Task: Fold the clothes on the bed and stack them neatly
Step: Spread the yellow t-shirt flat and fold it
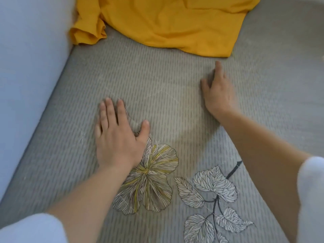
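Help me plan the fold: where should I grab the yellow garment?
Probably pinch the yellow garment at its near right corner, from the near side with the right hand. That hem lies flat, nearest it; the left end is bunched.

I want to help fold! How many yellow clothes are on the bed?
1: a yellow garment lies rumpled at the top of the picture, on the far side of the bed. More may be out of view.
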Action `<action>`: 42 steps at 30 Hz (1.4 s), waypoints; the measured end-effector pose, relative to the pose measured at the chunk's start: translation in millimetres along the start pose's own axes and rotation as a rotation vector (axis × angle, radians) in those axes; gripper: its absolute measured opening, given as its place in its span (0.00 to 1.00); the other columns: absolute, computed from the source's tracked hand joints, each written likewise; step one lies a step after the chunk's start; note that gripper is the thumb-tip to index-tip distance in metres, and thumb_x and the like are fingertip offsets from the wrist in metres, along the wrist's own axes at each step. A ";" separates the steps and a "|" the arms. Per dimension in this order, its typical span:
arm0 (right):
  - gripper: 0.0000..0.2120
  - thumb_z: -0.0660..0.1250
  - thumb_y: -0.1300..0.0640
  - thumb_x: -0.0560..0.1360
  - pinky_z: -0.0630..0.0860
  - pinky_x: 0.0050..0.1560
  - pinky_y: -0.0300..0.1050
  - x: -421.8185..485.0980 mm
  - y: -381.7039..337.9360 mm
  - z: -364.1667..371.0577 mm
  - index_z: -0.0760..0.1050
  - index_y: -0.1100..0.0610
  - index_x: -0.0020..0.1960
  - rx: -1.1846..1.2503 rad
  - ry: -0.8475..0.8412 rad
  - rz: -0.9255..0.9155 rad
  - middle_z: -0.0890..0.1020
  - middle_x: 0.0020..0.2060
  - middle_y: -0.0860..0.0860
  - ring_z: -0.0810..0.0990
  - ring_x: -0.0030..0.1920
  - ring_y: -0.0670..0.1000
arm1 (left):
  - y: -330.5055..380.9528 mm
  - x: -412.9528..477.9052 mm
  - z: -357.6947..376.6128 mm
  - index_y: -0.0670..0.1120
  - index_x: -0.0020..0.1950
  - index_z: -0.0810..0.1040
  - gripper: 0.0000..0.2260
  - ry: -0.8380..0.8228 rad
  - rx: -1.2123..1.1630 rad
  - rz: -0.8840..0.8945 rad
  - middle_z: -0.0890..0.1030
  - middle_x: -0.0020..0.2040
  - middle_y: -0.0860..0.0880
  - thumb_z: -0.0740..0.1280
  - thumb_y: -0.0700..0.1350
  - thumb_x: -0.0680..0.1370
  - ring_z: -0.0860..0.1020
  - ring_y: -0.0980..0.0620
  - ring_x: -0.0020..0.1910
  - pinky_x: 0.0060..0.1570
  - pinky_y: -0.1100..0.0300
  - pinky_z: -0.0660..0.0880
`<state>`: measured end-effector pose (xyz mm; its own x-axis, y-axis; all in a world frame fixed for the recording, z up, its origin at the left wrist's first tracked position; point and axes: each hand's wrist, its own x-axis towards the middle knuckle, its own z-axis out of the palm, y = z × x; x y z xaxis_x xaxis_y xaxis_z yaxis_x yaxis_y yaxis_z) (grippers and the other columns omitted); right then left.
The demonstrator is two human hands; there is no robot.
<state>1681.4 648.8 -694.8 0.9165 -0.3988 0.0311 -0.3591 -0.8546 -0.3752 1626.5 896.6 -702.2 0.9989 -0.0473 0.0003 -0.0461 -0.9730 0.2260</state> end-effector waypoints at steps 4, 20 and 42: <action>0.29 0.55 0.53 0.82 0.68 0.60 0.53 43.5 -14.3 -1.1 0.46 0.52 0.79 0.001 0.137 0.049 0.69 0.67 0.57 0.67 0.66 0.59 | 1.9 1.1 -1.4 0.47 0.78 0.40 0.38 -0.013 -0.049 -0.030 0.39 0.78 0.46 0.44 0.67 0.76 0.37 0.52 0.76 0.70 0.56 0.33; 0.13 0.55 0.56 0.82 0.62 0.67 0.58 -16.5 -4.2 12.6 0.74 0.63 0.57 0.076 0.027 -0.384 0.71 0.68 0.59 0.66 0.71 0.60 | -1.4 3.3 -1.5 0.48 0.78 0.39 0.36 -0.050 0.024 -0.059 0.37 0.78 0.46 0.46 0.66 0.77 0.36 0.51 0.76 0.71 0.54 0.35; 0.11 0.52 0.57 0.79 0.64 0.66 0.56 -531.2 137.0 -59.6 0.71 0.59 0.51 0.020 -0.080 -0.359 0.76 0.65 0.58 0.65 0.71 0.54 | 17.7 -489.6 -0.9 0.37 0.75 0.56 0.31 -0.251 -0.007 0.055 0.55 0.76 0.38 0.42 0.59 0.82 0.53 0.42 0.76 0.73 0.49 0.47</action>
<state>1134.8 723.7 -707.5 0.9947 -0.0461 0.0918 -0.0087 -0.9282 -0.3719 1136.7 902.7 -697.5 0.9609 -0.1554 -0.2292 -0.0991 -0.9659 0.2393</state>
